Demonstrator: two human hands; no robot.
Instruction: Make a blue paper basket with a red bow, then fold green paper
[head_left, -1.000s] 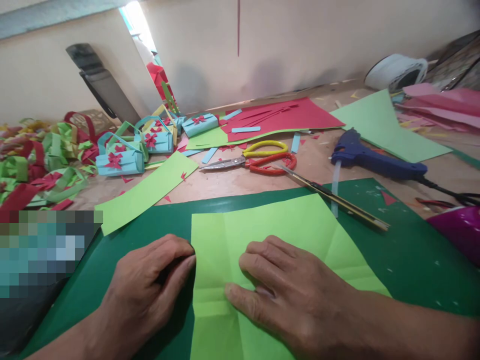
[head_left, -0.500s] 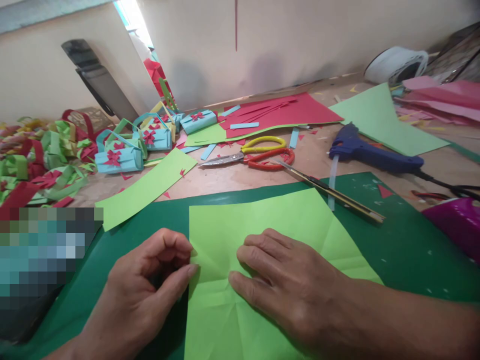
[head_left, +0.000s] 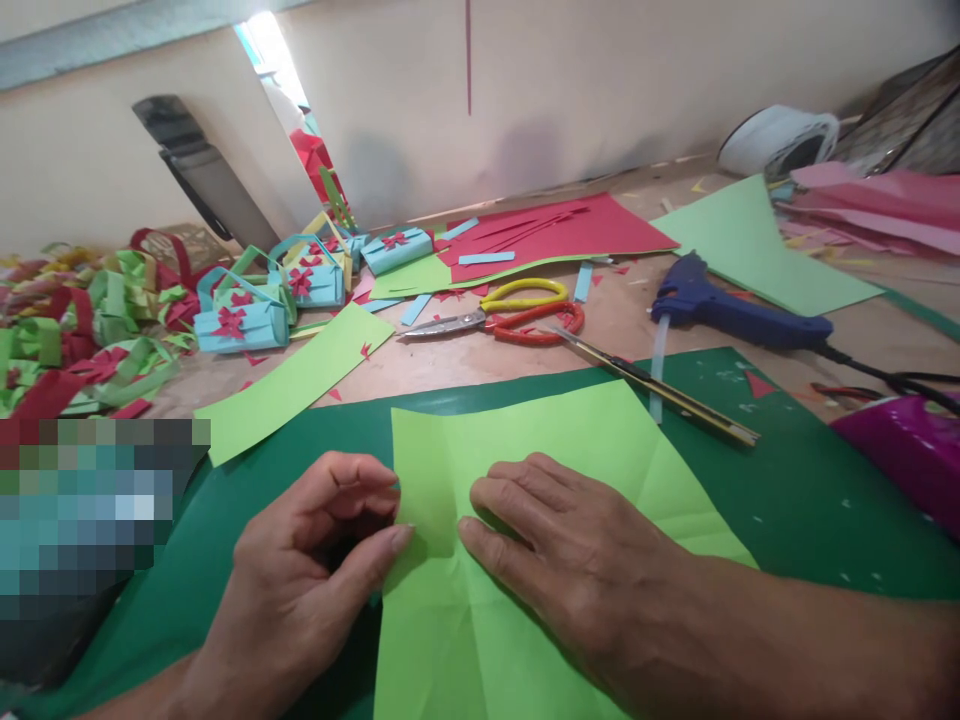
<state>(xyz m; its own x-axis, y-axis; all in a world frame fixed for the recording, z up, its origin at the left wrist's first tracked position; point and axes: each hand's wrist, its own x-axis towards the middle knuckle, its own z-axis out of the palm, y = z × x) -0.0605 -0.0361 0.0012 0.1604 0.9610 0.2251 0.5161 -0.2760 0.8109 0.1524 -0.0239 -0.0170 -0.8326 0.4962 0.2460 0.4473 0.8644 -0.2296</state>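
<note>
A light green sheet of paper (head_left: 427, 640) with crossing crease lines lies on a dark green mat (head_left: 802, 500). My left hand (head_left: 300, 560) pinches the sheet's left edge between thumb and fingers, and that side is raised slightly off the mat. Flat on the middle of the sheet rests my right hand (head_left: 577, 550), fingers stretched to the left and pressing the paper down; nothing is held in it. Beyond the sheet lie a utility knife (head_left: 667, 390) and scissors (head_left: 517, 318) with one yellow and one red handle loop.
At the right are a blue glue gun (head_left: 735, 305) and a purple object (head_left: 900, 450). Small blue paper bags (head_left: 240, 325) with red bows stand at the left near a pile of paper pieces (head_left: 82, 330). A green strip (head_left: 292, 385) and red sheets (head_left: 585, 230) lie further back.
My left hand has shifted slightly right with the paper's left edge, which now lifts and bends more along a crease. My right hand stays pressed on the sheet.
</note>
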